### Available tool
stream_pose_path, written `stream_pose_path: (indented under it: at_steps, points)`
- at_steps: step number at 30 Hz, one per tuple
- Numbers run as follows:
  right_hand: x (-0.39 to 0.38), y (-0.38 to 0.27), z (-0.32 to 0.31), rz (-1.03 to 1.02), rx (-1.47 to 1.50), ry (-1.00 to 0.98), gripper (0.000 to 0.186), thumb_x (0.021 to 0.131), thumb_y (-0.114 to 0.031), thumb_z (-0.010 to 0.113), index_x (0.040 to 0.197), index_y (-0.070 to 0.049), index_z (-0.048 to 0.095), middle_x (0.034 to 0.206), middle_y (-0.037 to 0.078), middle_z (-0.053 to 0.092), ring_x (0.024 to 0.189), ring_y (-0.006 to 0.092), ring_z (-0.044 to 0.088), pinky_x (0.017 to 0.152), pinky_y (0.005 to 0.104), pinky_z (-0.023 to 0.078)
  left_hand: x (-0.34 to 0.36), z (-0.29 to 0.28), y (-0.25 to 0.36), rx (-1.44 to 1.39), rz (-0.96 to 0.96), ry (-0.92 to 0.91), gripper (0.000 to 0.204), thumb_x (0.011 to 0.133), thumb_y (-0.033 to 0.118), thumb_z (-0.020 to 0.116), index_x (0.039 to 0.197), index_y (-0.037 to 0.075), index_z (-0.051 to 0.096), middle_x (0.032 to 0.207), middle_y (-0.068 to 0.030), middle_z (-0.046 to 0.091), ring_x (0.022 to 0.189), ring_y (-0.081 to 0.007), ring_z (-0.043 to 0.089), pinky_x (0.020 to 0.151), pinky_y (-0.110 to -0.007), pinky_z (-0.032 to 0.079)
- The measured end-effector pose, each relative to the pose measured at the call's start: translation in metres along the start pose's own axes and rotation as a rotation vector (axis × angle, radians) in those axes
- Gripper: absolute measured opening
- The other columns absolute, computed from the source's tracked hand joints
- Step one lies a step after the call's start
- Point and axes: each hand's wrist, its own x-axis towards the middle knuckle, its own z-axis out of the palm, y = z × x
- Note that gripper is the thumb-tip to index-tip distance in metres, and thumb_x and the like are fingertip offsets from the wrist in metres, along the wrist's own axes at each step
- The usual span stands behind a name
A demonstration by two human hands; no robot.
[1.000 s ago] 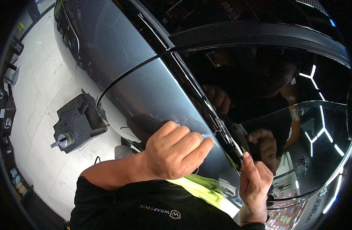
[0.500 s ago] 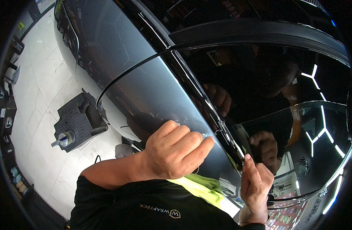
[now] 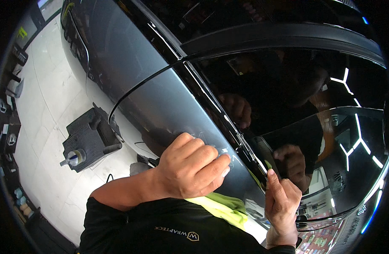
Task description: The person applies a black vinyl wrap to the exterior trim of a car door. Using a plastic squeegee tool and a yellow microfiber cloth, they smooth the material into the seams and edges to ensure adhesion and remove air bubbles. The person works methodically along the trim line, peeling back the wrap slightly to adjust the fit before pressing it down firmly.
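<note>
A grey-blue car door panel runs diagonally before me, bordered by a glossy black window trim strip and dark glass. My left hand is closed, knuckles up, over the painted panel; whatever its fingers hold is hidden. Beside its fingertips, small crinkled, shiny marks show on the paint. At the lower end of the trim, my right hand pinches with thumb and fingers against the strip's edge. What lies in that pinch is too small to make out.
A yellow-green cloth hangs between my body and the car. On the pale tiled floor to the left stands a black ridged stand with a clear bottle on it. Dark shelving lines the far left.
My left hand has drawn slightly back left from the trim, its fingers curling more and uncovering the shiny marks. My right hand remains at the trim. The view has shifted slightly.
</note>
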Motion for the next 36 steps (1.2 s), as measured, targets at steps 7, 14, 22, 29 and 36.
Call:
stream_pose_path:
  at_steps: [7,14,22,29,36]
  points:
    - [0.002,0.003,-0.004,0.003,0.078,0.012,0.059,0.083,0.014,0.071,0.140,0.000,0.070,0.069,0.007,0.047,0.055,0.0227,0.049,0.051,0.0391,0.038,0.011,-0.011,0.003,-0.115,-0.045,-0.068,0.015,0.081,0.009,0.080,0.095,0.006,0.076,0.082,-0.0039,0.063,0.067,-0.0219,0.056,0.067,-0.039,0.043]
    - [-0.001,0.008,-0.009,-0.002,0.048,0.002,0.068,0.076,0.003,0.076,0.144,-0.003,0.069,0.072,0.003,0.050,0.056,0.0206,0.052,0.050,0.0383,0.042,0.035,-0.051,0.014,-0.653,-0.360,-0.367,0.012,0.100,0.015,0.074,0.097,0.003,0.076,0.081,-0.0068,0.064,0.064,-0.0179,0.057,0.060,-0.034,0.042]
    - [-0.001,0.002,-0.019,0.022,0.025,-0.065,0.067,0.078,-0.003,0.075,0.145,-0.003,0.068,0.073,0.002,0.048,0.057,0.0197,0.052,0.051,0.0374,0.042,0.059,-0.082,0.011,-1.114,-0.638,-0.290,0.023,0.104,0.024,0.076,0.102,0.001,0.079,0.083,-0.0067,0.070,0.067,-0.0093,0.055,0.057,-0.027,0.037]
    - [0.003,-0.004,-0.029,0.005,-0.038,-0.119,0.070,0.075,-0.007,0.073,0.145,-0.002,0.068,0.076,0.002,0.048,0.061,0.0184,0.054,0.053,0.0365,0.043,0.087,-0.084,0.015,-1.168,-0.687,-0.297,0.026,0.103,0.027,0.077,0.099,0.001,0.078,0.086,-0.0075,0.073,0.073,-0.0091,0.059,0.064,-0.026,0.042]
    - [0.001,0.000,-0.024,-0.012,0.011,-0.075,0.066,0.078,-0.004,0.074,0.144,-0.001,0.068,0.075,0.003,0.049,0.059,0.0196,0.054,0.052,0.0371,0.043,0.095,-0.077,0.013,-1.195,-0.669,-0.264,0.025,0.105,0.024,0.075,0.100,0.000,0.078,0.090,-0.0077,0.073,0.078,-0.0084,0.063,0.071,-0.023,0.047]
